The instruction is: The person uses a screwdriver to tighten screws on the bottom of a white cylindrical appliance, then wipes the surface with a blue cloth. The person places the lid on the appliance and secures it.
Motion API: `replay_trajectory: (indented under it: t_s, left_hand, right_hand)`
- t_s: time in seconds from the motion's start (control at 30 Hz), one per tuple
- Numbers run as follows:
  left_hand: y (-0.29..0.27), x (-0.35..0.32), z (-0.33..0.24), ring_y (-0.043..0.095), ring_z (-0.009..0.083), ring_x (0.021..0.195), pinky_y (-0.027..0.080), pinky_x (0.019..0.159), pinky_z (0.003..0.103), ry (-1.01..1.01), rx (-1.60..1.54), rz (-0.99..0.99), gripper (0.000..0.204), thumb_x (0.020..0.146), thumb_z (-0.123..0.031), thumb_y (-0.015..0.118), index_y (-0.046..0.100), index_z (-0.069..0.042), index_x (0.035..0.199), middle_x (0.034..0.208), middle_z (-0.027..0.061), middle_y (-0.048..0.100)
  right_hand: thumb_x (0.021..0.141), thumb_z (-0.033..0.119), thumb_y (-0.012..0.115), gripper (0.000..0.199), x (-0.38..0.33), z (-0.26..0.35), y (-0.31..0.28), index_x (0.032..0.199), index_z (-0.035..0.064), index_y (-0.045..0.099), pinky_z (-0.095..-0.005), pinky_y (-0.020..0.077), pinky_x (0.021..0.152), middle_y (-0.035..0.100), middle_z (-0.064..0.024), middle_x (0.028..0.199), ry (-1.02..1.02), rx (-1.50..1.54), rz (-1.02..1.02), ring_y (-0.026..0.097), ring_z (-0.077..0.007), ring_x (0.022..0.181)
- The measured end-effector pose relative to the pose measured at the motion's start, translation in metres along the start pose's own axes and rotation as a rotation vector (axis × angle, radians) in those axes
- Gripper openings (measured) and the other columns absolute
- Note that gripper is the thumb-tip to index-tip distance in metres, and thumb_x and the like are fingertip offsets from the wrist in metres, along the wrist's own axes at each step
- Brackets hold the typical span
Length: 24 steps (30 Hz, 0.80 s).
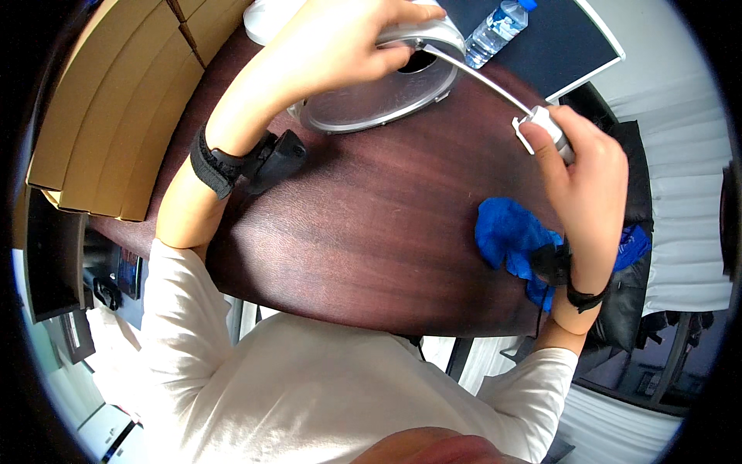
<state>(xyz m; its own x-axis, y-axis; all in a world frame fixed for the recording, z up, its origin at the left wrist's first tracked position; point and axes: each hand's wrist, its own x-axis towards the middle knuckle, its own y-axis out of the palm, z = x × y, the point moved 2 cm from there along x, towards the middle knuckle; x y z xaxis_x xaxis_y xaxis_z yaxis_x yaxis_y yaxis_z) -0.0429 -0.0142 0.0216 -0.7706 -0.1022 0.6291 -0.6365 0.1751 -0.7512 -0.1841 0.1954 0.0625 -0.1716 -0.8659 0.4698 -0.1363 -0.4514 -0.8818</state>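
Left hand [355,46] pinching a round silver-rimmed object [359,108] at the far side of the desk [363,216], right hand [591,174] gripping a small white-and-grey case [553,127], thin pale strip [487,82] stretched between, blue cloth [501,230] nearby

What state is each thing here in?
Left hand: touching round silver container
Round silver container: dark opening partly showing
Right hand: closed around grey-white case
Thin strip: stretched between hands
Bottle: capped
Blue cloth: crumpled
Cardboard boxes: side by side

Housing [363,108] far on table [363,232], cartons [116,116] left, bottle [495,37] right, cloth [502,228] nearer right
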Motion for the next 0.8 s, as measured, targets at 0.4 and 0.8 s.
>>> replay_trajectory:
  t_s: [0.4,0.8]
  left_hand:
    - [0.002,-0.002,0.007,0.040,0.0468,0.131,0.026,0.114,0.050,-0.039,0.027,-0.048,0.049,0.075,-0.013,0.065,0.062,-0.002,0.122,0.134,0.0265,0.052]
    - [0.008,-0.002,0.010,0.042,0.0491,0.129,0.029,0.113,0.051,-0.037,0.076,-0.051,0.049,0.074,-0.015,0.066,0.063,-0.004,0.122,0.133,0.0259,0.054]
  right_hand:
    - [0.093,0.029,0.065,0.030,-0.014,-0.011,0.041,0.085,-0.0002,0.066,-0.0271,0.0340,0.049,0.048,-0.0026,0.057,0.329,0.650,0.197,0.041,-0.0059,0.055]
    - [0.099,0.041,0.053,0.040,-0.039,0.001,0.075,0.093,0.0022,0.063,-0.0194,0.0209,0.036,0.046,0.0025,0.061,0.648,1.342,0.423,0.035,-0.0018,0.042]
